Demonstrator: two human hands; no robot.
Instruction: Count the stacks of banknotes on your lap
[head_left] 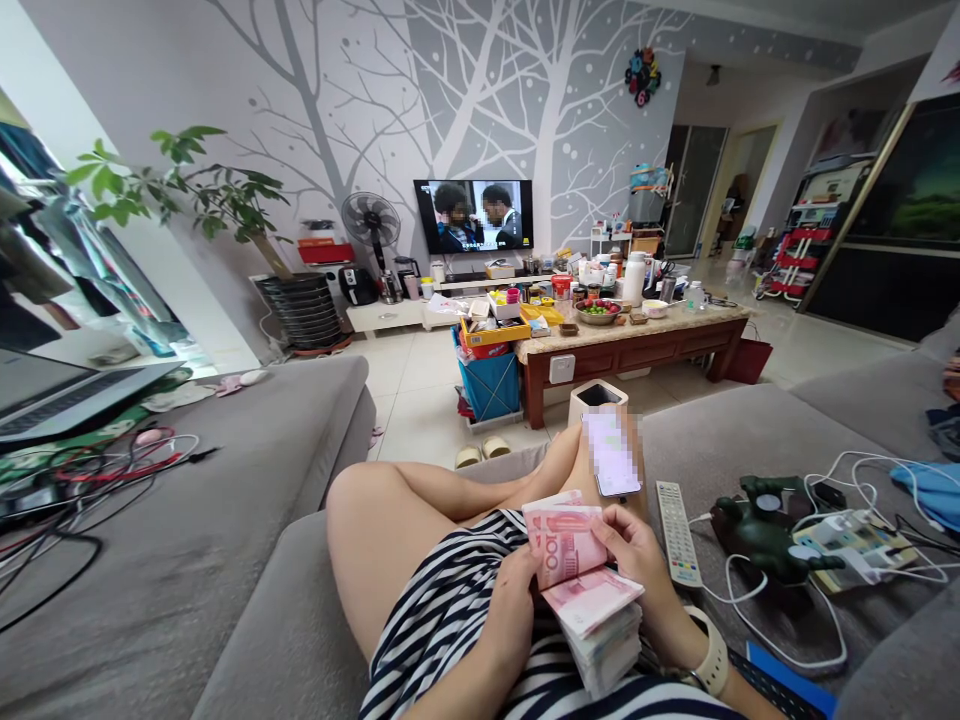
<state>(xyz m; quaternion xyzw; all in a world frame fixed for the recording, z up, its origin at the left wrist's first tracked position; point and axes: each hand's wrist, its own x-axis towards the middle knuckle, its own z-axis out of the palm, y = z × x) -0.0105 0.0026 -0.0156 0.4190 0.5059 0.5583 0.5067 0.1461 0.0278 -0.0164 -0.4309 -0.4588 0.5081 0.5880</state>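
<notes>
A thick stack of pink banknotes (592,610) rests on my lap over a striped dress. My left hand (514,600) is closed on the stack's left edge, thumb pressing the notes. My right hand (637,550) curls over the top notes, folding a few of them upward. A phone (611,455) with a lit screen leans on my knee just beyond the money. I sit cross-legged on a grey sofa (225,540).
A white remote (679,535), a dark green toy (765,530) and a power strip with white cables (855,545) lie on the sofa to my right. A laptop (67,395) and tangled cords sit at left. A cluttered coffee table (637,335) and a TV (472,215) stand ahead.
</notes>
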